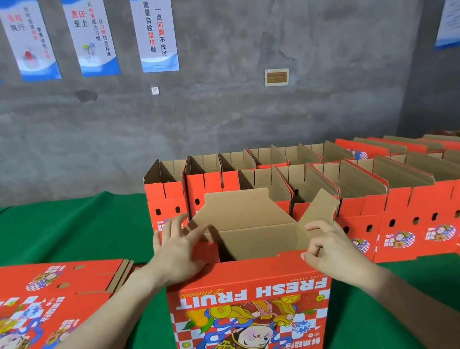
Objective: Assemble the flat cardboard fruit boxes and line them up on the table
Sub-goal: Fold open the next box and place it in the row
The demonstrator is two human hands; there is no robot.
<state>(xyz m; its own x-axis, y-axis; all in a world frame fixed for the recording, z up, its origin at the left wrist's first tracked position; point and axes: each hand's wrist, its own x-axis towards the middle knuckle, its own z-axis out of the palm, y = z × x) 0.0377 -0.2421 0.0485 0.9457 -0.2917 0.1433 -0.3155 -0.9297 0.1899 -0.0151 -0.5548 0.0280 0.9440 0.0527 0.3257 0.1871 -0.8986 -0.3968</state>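
A red printed fruit box stands opened in front of me on the green table, upside down with "FRESH FRUIT" inverted and brown flaps up. My left hand presses the left flap at the box's top left corner with spread fingers. At the top right corner my right hand pinches the edge of the near panel, fingers curled. A pile of flat red boxes lies at the left. Two rows of assembled open boxes stand behind, running to the right.
The green table cloth is bare at the left back. A grey concrete wall with several posters rises behind the table. The assembled rows take up the right half of the table up to the frame's edge.
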